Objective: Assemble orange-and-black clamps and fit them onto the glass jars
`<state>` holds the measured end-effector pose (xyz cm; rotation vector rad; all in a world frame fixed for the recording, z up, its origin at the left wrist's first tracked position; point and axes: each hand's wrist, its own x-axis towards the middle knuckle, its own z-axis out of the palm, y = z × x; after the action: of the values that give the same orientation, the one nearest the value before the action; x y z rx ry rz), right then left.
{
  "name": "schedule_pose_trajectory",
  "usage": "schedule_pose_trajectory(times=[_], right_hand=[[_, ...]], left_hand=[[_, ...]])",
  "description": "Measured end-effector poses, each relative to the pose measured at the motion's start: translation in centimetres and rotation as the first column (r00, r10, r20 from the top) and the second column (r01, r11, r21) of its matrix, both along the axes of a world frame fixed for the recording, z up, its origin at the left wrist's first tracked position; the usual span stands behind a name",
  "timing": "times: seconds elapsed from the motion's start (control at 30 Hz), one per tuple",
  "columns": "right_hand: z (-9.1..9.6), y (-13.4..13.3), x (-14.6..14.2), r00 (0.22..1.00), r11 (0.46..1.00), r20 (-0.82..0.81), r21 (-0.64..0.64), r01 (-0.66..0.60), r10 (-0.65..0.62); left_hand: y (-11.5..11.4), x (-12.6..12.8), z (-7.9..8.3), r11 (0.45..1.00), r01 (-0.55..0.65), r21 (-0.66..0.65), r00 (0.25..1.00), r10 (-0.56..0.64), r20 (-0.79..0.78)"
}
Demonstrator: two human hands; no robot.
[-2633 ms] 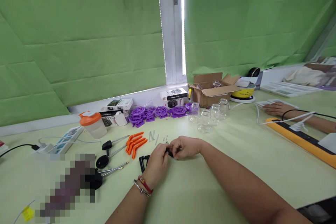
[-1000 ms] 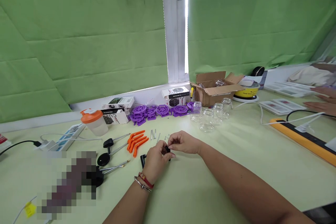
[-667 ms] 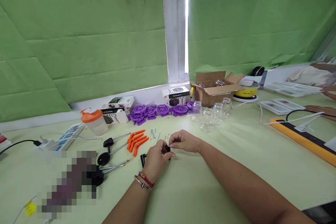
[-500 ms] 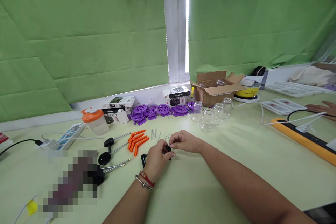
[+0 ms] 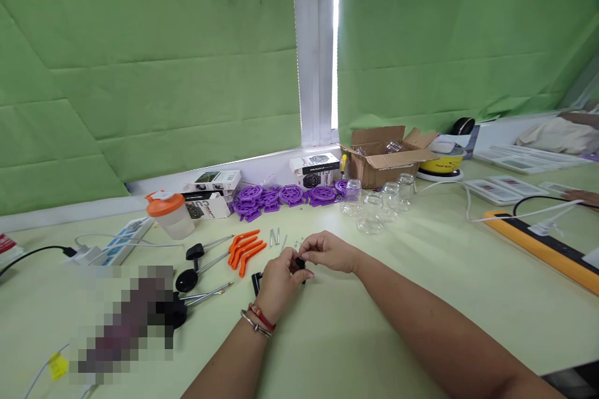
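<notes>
My left hand (image 5: 281, 277) is clamped on a small black part (image 5: 300, 262) at its upper right, just below the frame's centre, and my right hand (image 5: 330, 252), equally near, pinches it from the right, the part's long axis hidden.

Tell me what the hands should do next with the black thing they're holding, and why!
Probably hold the black part steady in the left hand and press lightly with the right hand, since the left grips it and the right pinches at its upper edge.
</notes>
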<state>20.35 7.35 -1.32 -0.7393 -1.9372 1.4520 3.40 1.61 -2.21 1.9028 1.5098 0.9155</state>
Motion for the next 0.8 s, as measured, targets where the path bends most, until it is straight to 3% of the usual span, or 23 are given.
schedule_pose_trajectory(times=[0.13, 0.27, 0.33, 0.4, 0.5, 0.6, 0.7, 0.8], right_hand=[[-1.3, 0.4, -0.4, 0.962, 0.96, 0.172, 0.221, 0.171, -0.211], [-2.2, 0.0, -1.0, 0.93, 0.873, 0.326, 0.487, -0.01, -0.171], [-2.3, -0.1, -1.3, 0.906, 0.83, 0.395, 0.548, -0.098, -0.153], [-2.2, 0.0, -1.3, 0.889, 0.82, 0.428, 0.56, -0.119, -0.163], [-2.1, 0.5, -0.8, 0.886, 0.863, 0.422, 0.502, -0.054, -0.19], [-2.2, 1.1, 0.1, 0.909, 0.93, 0.355, 0.359, 0.082, -0.217], [-2.0, 1.3, 0.6, 0.972, 0.981, 0.156, 0.105, 0.162, -0.177], [-1.2, 0.9, 0.6, 0.992, 0.983, -0.061, -0.156, 0.097, -0.108]], left_hand=[[0.0, -0.6, 0.1, 0.999, -0.042, -0.001, 0.999, 0.042, 0.026], [0.0, -0.8, 0.3, 0.995, -0.101, -0.024, 0.995, 0.102, 0.022], [0.0, -0.8, 0.3, 0.994, -0.11, -0.024, 0.994, 0.111, 0.013], [-0.1, -0.8, 0.2, 0.994, -0.104, -0.015, 0.995, 0.104, 0.008], [-0.1, -0.8, 0.0, 0.997, -0.079, -0.01, 0.997, 0.079, 0.023], [0.0, -0.7, -0.3, 0.998, -0.056, -0.007, 0.997, 0.056, 0.043], [0.0, -0.7, -0.6, 0.999, -0.041, -0.002, 0.997, 0.041, 0.068], [0.1, -0.6, -0.8, 0.999, -0.044, -0.001, 0.997, 0.044, 0.069]])
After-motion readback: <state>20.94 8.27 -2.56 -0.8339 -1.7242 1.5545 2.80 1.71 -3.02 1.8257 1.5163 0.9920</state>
